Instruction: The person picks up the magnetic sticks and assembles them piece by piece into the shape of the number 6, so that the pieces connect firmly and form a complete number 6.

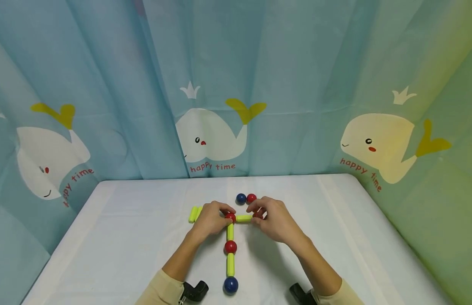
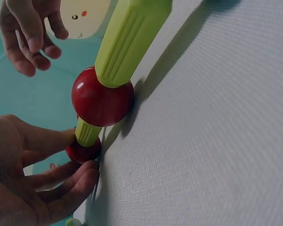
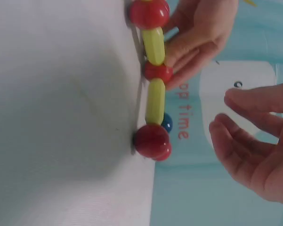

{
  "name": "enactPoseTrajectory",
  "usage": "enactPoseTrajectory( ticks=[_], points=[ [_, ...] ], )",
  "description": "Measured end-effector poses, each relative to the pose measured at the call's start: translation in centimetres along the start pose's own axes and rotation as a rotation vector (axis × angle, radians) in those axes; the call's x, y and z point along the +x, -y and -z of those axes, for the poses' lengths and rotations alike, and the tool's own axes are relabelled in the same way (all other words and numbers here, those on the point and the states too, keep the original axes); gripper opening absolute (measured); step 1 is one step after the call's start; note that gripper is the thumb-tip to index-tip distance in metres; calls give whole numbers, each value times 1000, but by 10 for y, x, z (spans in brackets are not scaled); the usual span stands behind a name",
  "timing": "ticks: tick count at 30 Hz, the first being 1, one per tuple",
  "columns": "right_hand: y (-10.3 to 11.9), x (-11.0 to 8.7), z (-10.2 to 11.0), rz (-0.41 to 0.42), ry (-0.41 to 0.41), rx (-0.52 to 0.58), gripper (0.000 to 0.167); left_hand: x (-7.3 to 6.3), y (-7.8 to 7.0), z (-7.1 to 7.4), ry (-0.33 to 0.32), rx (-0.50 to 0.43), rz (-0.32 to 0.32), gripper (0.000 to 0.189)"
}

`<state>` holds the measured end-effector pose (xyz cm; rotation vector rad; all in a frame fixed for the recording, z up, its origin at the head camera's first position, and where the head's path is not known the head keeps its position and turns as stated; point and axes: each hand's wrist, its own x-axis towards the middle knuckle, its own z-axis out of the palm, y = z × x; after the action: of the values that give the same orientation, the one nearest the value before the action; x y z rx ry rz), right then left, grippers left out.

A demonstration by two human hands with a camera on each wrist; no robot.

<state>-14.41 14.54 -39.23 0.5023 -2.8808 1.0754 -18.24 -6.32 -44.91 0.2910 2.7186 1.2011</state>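
Note:
A chain of balls and yellow-green rods lies on the table. From a near blue ball (image 1: 230, 285), one rod (image 1: 230, 264) runs to a middle red ball (image 1: 230, 247), and another rod (image 1: 230, 232) leads on to a corner red ball (image 1: 230, 217). My left hand (image 1: 211, 220) pinches this corner ball between thumb and fingers, also seen in the left wrist view. A third rod (image 1: 244, 218) extends rightward to an end red ball (image 3: 151, 140). Beside that ball, my right hand (image 3: 261, 136) hovers with loosely bent fingers, apart from it and holding nothing.
A loose blue ball (image 1: 241, 198) and a loose red ball (image 1: 251, 198) sit behind the chain. Spare yellow-green rods (image 1: 192, 214) lie left of my left hand. A whale-print curtain (image 1: 296, 84) hangs behind the white table (image 1: 125, 237).

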Motion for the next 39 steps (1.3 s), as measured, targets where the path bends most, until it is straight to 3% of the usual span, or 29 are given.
enactPoseTrajectory(
  ticks=[4, 16, 29, 39],
  points=[
    [-5, 9, 2, -45, -20, -39, 19, 1, 1, -2, 2, -4, 1, 21],
    [-25, 19, -2, -157, 63, -70, 17, 2, -3, -4, 9, -7, 13, 21],
    [-39, 27, -11, -146, 95, -78, 19, 1, -4, -1, 2, 1, -4, 21],
    [-41, 31, -16, -148, 86, -62, 19, 1, -1, 8, 54, 29, -21, 29]
  ],
)
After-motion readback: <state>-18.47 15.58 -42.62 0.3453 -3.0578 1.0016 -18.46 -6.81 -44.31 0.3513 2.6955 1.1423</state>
